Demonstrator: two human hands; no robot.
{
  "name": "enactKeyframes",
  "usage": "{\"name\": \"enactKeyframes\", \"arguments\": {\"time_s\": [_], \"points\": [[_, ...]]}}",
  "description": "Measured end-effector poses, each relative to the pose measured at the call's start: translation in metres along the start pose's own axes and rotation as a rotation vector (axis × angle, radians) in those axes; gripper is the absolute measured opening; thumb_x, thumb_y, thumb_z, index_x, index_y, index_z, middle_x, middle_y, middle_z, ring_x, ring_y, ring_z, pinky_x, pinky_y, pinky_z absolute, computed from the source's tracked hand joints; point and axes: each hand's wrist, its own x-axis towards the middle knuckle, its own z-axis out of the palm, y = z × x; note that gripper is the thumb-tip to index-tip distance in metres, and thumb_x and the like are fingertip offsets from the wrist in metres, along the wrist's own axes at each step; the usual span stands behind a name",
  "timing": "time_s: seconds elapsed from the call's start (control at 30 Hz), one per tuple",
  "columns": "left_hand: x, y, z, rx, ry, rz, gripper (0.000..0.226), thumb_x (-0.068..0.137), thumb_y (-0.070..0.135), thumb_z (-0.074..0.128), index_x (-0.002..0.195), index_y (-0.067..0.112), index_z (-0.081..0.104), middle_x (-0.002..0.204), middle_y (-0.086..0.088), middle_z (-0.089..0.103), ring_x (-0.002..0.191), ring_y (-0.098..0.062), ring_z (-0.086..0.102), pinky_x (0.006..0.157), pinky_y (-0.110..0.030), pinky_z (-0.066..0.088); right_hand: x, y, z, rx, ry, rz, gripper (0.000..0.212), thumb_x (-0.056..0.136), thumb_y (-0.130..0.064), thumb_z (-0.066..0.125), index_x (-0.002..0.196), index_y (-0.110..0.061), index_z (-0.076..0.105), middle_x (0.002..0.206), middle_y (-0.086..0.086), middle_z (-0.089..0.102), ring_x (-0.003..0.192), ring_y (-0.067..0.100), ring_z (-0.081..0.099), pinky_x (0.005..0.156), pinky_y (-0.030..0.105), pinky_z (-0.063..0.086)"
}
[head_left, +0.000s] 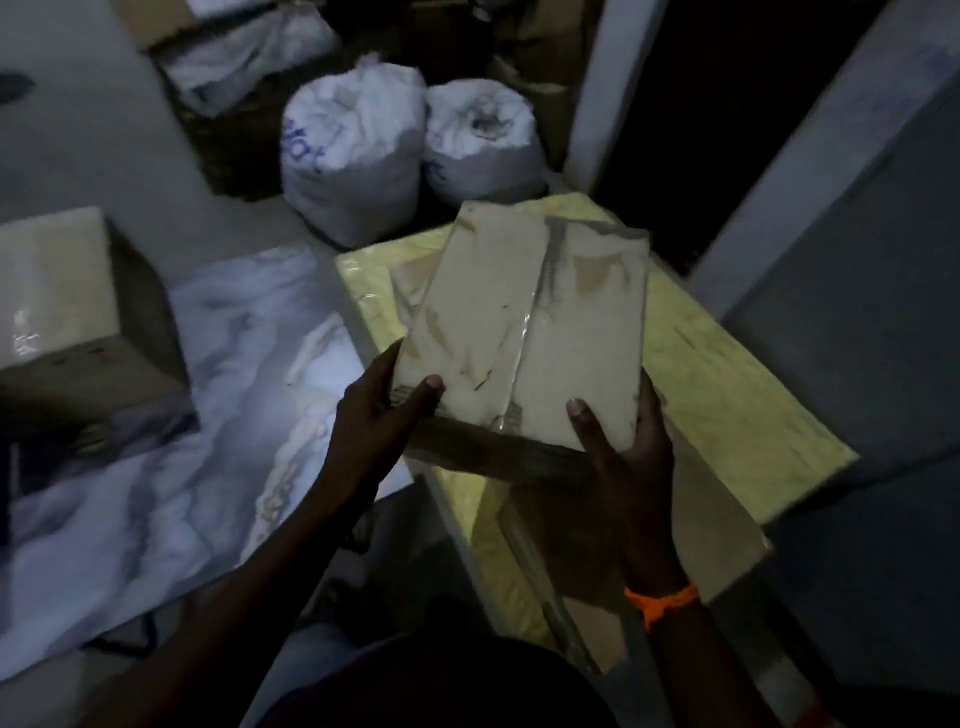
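A pale cream tile (535, 322) with brown veins and a taped seam down its middle is held above a yellow slab (727, 384). My left hand (379, 415) grips its lower left corner, thumb on top. My right hand (623, 436) grips its lower right corner, thumb on the face and fingers round the edge. An orange band (662, 603) circles my right wrist. Another similar tile (410, 280) peeks out beneath, lying on the yellow slab.
Two tied white sacks (353, 156) (483, 140) stand behind the slab. A white marble-patterned sheet (208, 389) lies left, with a cardboard box (67, 312) on it. Grey panels (857, 260) lean at right. The scene is dim.
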Motion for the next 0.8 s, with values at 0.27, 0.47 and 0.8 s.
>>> {"name": "enactKeyframes", "arguments": {"time_s": [0.27,0.47,0.8], "points": [[-0.067,-0.03,-0.109,0.077,0.526,-0.057,0.048,0.086,0.043,0.076,0.131,0.028,0.067,0.116,0.01,0.075,0.112,-0.009,0.069,0.098,-0.039,0.056,0.002,-0.002,0.126,0.042,-0.46,-0.036,0.08,0.084,-0.044,0.084,0.153,-0.034,0.044,0.138,-0.017,0.061,0.126,0.001,0.06,0.109,0.034,0.051],[-0.112,-0.071,-0.152,0.095,0.669,-0.164,0.046,0.094,0.024,0.073,0.138,0.018,0.063,0.124,0.01,0.071,0.113,0.0,0.066,0.098,-0.024,0.055,-0.03,0.023,0.195,-0.016,-0.706,-0.001,0.095,0.082,-0.057,0.08,0.16,-0.025,0.036,0.153,-0.008,0.052,0.133,-0.002,0.052,0.112,0.02,0.044],[-0.147,-0.123,-0.17,0.069,0.69,-0.314,0.061,0.087,0.042,0.077,0.143,0.026,0.056,0.126,0.005,0.071,0.115,-0.013,0.068,0.099,-0.05,0.056,-0.05,0.051,0.222,-0.092,-0.919,0.056,0.075,0.091,-0.029,0.078,0.154,-0.031,0.038,0.142,-0.017,0.055,0.123,-0.015,0.051,0.095,0.004,0.045]]}}
